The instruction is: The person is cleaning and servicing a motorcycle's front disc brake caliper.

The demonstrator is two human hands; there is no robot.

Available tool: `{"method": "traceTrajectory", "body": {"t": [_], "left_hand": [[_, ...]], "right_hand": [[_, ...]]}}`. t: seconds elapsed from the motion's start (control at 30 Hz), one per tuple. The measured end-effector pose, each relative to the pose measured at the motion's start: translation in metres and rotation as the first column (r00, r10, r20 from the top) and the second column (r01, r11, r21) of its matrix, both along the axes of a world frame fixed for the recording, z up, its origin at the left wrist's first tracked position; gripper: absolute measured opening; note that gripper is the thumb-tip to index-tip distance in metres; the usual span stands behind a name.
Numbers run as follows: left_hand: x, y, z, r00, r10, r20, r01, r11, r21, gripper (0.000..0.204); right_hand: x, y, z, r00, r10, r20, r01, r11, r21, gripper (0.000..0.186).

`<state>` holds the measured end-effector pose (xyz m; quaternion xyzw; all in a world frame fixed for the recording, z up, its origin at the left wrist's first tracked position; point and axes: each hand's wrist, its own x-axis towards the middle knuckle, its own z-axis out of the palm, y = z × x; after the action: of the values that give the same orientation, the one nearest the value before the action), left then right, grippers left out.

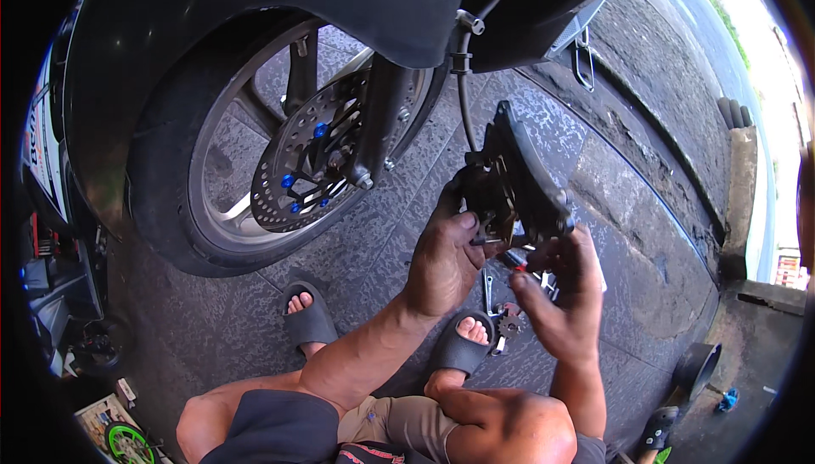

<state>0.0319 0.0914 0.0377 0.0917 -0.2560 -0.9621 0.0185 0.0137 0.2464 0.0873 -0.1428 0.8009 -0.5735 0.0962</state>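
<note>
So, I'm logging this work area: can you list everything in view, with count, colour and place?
brake caliper: one, black, right of centre
hose: one, dark, above the brake caliper
wheel: one, black tyre, upper left
brake disc: one, dark, on the wheel
bolts: at least four, blue, on the brake disc
fork leg: one, dark, beside the brake disc
bodywork: black, top
wrench: one, silver, on the floor
toothed part: one, dark, by the right sandal
sandals: two, dark grey, worn
green-rimmed wheel: one, lower left
clutter: unclear, mixed colours, left edge
left hand: one, bare, gripping the brake caliper
right hand: one, bare, near its lower end
</note>
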Motion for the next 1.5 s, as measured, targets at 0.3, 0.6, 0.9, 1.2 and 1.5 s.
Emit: {"method": "traceTrajectory", "body": {"t": [0.3,0.6,0.9,1.2,1.5], "left_hand": [[-0.011,-0.007,0.014,0.987,-0.054,0.151,0.048,0.998,0.047,0.052],[-0.017,-0.015,0.012,0.95,-0.044,0.309,0.038,0.999,0.024,0.054],[-0.014,-0.03,0.011,0.972,-0.028,0.235,0.049,0.995,-0.084,0.065],[-0.014,-0.024,0.01,0.976,-0.029,0.217,0.053,0.993,-0.103,0.064],[-0.016,-0.024,0.018,0.976,-0.043,0.214,0.043,0.999,0.004,0.064]], "right_hand": [[-0.002,-0.016,-0.013,0.992,-0.033,-0.118,0.029,0.999,-0.038,0.063],[-0.004,0.031,-0.026,0.951,-0.267,0.156,0.295,0.936,-0.194,0.038],[0.057,0.166,-0.168,0.627,-0.682,0.376,0.683,0.714,0.157,0.019],[0.06,0.161,-0.227,0.728,-0.685,0.044,0.513,0.586,0.627,0.023],[0.027,0.138,-0.215,0.855,-0.516,-0.048,0.432,0.659,0.616,0.022]]}}
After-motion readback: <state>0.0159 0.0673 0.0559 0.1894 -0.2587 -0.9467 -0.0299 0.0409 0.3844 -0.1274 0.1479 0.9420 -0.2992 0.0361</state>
